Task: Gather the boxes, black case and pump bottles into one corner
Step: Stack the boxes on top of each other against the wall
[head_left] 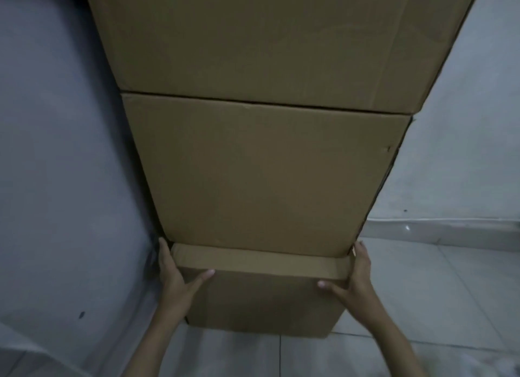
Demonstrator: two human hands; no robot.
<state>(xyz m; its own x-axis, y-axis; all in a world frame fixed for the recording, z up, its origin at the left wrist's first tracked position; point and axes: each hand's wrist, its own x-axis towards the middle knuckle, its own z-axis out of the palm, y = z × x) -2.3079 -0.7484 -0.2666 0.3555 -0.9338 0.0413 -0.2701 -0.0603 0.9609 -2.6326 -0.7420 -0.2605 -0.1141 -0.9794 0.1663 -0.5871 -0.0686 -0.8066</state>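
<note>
The left hand (pixel 174 275) and right hand (pixel 355 275) press the sides of the bottom box (pixel 261 303) of a three-high stack (pixel 261 174) by the left wall (pixel 56 151). Their fingers (pixel 164 254) lie straight, thumbs spread. The step seems to be squaring the stack into the corner; next, a gentle, even push.

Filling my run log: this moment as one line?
stack: three boxes by wall | left hand: on bottom box, left edge | right hand: on its right edge

Three boxes stacked: top box (pixel 253 39) on middle box (pixel 261 174) on bottom box (pixel 261 300); your wall (pixel 56 151) left.
</note>
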